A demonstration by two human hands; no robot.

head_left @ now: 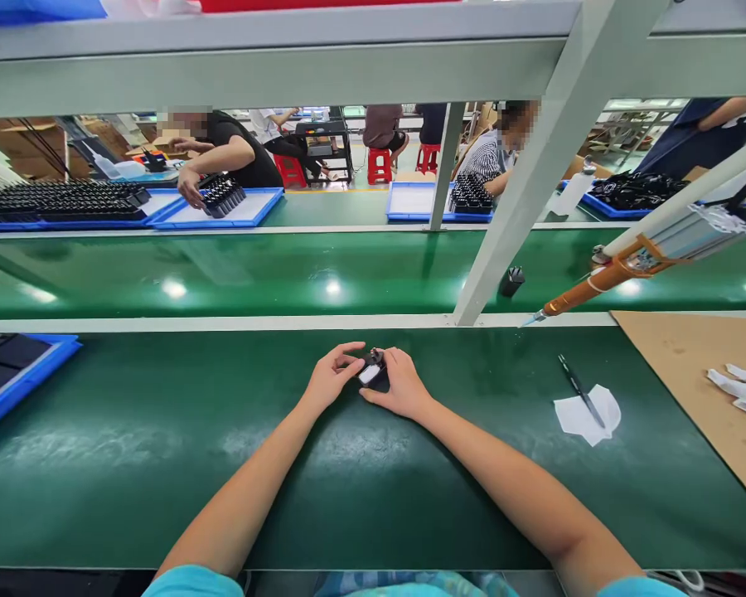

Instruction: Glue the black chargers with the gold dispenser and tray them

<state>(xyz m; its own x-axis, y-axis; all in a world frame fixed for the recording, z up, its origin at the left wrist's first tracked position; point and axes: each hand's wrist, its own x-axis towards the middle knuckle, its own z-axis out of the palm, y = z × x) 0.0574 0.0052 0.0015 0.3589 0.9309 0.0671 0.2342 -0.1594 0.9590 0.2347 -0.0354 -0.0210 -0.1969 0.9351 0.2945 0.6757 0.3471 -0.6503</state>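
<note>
Open green mat (162, 464) surrounds left hand (331, 375) and right hand (403, 386), together gripping a black part (371, 372).

Green workbench (162, 448) under grey racking (273, 50)

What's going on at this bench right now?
A person at a green workbench holds a small black part in both bare hands: the right hand cups it, and the left hand has its fingers on the part's left side. To the right, a black pen-like tool lies on a white paper scrap, and an orange-tipped dispenser hangs above. Across the belt, other people handle black parts in blue trays.
</note>
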